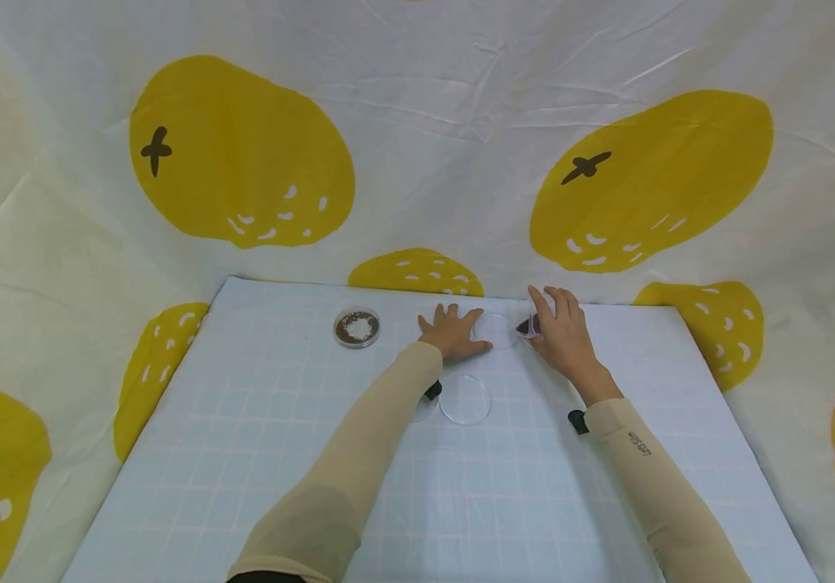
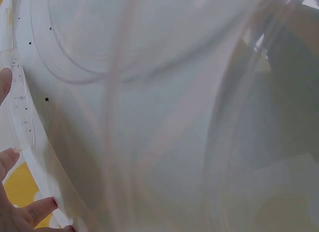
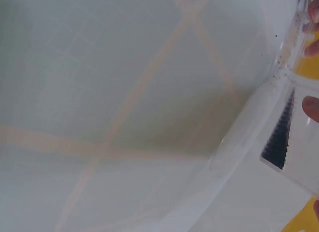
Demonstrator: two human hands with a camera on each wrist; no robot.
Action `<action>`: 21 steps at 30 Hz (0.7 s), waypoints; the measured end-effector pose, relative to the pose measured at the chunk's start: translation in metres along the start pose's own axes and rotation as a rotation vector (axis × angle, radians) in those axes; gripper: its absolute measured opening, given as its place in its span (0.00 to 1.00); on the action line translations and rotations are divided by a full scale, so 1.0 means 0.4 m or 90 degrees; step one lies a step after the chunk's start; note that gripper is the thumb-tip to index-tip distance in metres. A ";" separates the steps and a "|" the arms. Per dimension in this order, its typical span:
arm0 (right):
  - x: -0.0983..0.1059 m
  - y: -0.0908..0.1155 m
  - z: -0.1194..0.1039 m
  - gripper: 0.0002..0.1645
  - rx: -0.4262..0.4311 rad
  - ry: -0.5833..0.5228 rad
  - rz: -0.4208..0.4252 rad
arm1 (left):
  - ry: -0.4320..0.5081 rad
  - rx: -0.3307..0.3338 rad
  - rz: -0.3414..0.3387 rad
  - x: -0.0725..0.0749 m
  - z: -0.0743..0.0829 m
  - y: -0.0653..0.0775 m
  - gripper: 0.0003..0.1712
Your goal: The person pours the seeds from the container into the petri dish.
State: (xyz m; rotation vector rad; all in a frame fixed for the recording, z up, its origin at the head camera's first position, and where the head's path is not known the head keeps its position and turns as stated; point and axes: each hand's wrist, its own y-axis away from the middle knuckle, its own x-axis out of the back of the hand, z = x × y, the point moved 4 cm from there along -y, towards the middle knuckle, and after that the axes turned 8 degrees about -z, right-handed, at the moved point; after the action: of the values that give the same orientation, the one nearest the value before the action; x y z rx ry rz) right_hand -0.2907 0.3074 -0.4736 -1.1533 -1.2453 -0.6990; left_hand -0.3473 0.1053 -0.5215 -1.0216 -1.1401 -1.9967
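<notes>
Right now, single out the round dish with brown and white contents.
The dish left of the left hand: brown material surrounds a white patch. The clear dish right of that hand and the nearer circles show no such filling.

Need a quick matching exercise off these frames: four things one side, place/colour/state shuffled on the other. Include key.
Things
1. left hand
2. right hand
3. filled dish
4. right sleeve

Descriptions
A. beige, with dark lettering
B. fingers spread, at the edge of a clear round dish
C. brown contents around a white middle
D. holding a clear container with dark contents

Pairs: 1-B, 2-D, 3-C, 4-A
</notes>
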 end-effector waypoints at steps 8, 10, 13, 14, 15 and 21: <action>-0.002 -0.001 -0.001 0.60 0.000 0.009 -0.002 | -0.004 0.003 -0.001 0.006 0.004 0.011 0.46; -0.004 -0.001 -0.002 0.60 0.000 0.014 -0.001 | -0.005 0.004 -0.001 0.006 0.005 0.012 0.46; -0.005 -0.001 -0.003 0.60 0.003 0.022 0.003 | -0.003 0.005 -0.001 0.006 0.005 0.013 0.46; -0.006 -0.001 -0.004 0.60 0.004 0.026 0.004 | -0.003 0.005 0.000 0.007 0.005 0.014 0.46; -0.006 -0.002 -0.004 0.60 0.006 0.030 0.006 | -0.002 0.004 0.001 0.008 0.006 0.017 0.46; -0.007 -0.003 -0.005 0.60 0.009 0.037 0.012 | -0.006 0.001 0.007 0.013 0.010 0.028 0.45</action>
State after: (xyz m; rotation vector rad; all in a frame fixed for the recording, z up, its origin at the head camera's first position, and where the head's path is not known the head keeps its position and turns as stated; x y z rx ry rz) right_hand -0.2919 0.3047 -0.4757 -1.1250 -1.1876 -0.7033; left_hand -0.3397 0.1032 -0.5110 -1.0351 -1.1383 -1.9836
